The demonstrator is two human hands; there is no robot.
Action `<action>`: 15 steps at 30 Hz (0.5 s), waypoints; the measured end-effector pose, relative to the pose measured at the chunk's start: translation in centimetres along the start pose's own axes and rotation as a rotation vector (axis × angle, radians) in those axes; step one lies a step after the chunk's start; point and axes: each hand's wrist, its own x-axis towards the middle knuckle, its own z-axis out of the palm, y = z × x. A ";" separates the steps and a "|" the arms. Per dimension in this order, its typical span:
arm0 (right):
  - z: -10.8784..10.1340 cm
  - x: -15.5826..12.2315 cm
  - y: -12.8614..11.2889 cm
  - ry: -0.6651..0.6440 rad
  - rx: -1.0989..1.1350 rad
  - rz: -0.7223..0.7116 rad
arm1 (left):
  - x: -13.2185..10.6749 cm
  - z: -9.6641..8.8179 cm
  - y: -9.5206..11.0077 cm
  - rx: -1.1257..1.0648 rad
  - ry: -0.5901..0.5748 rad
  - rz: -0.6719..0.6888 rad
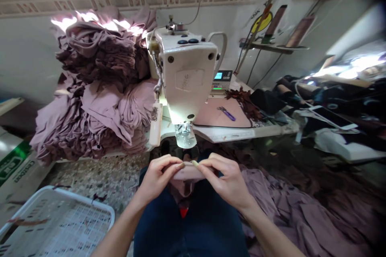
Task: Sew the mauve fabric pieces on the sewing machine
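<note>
Sitting at a white tabletop (229, 134), a person in dark blue trousers (193, 233) faces an industrial sewing machine (187, 64). Left of the machine rises a tall stack of mauve fabric pieces (99, 104); nearer than the machine and to its right lies a loose heap of mauve cloth (289, 209). Below and left of the machine stands a white plastic basket (87, 200). Directly in front of the machine, apart from it, are the left hand (163, 172) and right hand (224, 174), close together, each grip pinching the small mauve fabric piece (188, 173) between thumb and fingers. That piece is on the machine's near side, above the trousers. Its held edge runs left to right, parallel to the machine's front; the loose part hangs downward, away from the machine, narrowing as it goes. Being bunched, its full long axis cannot be told. The step in hand looks like straightening the edge by fingertip. The next move would seem to call for keeping that edge taut and level toward the machine's needle area (184, 128).
</note>
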 end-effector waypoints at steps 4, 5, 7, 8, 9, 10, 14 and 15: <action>0.1 0.1 0.0 0.026 0.002 0.020 | -0.2 0.4 0.1 -0.014 0.022 -0.014; 0.2 0.2 -0.1 0.036 0.004 0.017 | -0.1 0.5 0.1 -0.011 0.028 -0.012; 0.3 0.4 -0.1 0.073 0.014 0.008 | 0.1 0.5 0.3 -0.024 0.049 -0.004; 0.4 0.7 -0.2 0.094 0.023 0.010 | 0.3 0.5 0.4 -0.041 0.063 -0.007; 0.4 1.0 -0.2 0.115 0.035 0.019 | 0.5 0.4 0.6 -0.066 0.079 -0.018; 0.5 1.4 -0.1 0.133 0.051 0.033 | 0.9 0.3 0.8 -0.094 0.087 -0.035; 0.7 3.2 0.5 0.148 0.133 0.117 | 2.1 -0.2 1.6 -0.117 0.062 -0.102; 0.8 3.5 0.8 0.139 0.154 0.145 | 2.3 -0.3 1.8 -0.094 0.060 -0.102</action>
